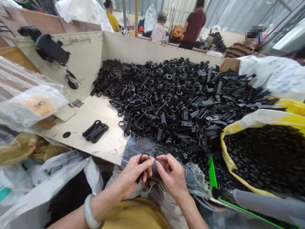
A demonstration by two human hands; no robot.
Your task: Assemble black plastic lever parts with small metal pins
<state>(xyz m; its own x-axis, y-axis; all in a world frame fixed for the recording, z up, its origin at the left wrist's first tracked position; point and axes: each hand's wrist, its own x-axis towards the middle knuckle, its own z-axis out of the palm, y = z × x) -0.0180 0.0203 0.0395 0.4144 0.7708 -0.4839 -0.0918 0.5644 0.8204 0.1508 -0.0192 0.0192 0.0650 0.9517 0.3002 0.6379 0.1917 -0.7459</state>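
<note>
My left hand (140, 168) is closed round a black plastic part with a ring (144, 156) that stands up above its fingers. Close beside it, my right hand (169, 168) pinches near the same part, its thumb and fingertips almost touching the left thumb; whatever lies between those fingertips is too small to make out. Just beyond both hands, small dark pieces (143, 144) and silvery pins (194, 168) lie on a blue-grey sheet (128, 152). A large heap of black plastic parts (166, 95) fills the tray behind.
Several black assembled pieces (95, 131) lie on the wooden tray floor (95, 108). At right are a yellow-rimmed bag of black balls (264, 159), a green edge (212, 173) and a grey tube (262, 200). A white bag (71, 181) hangs at left. Other people sit or stand behind.
</note>
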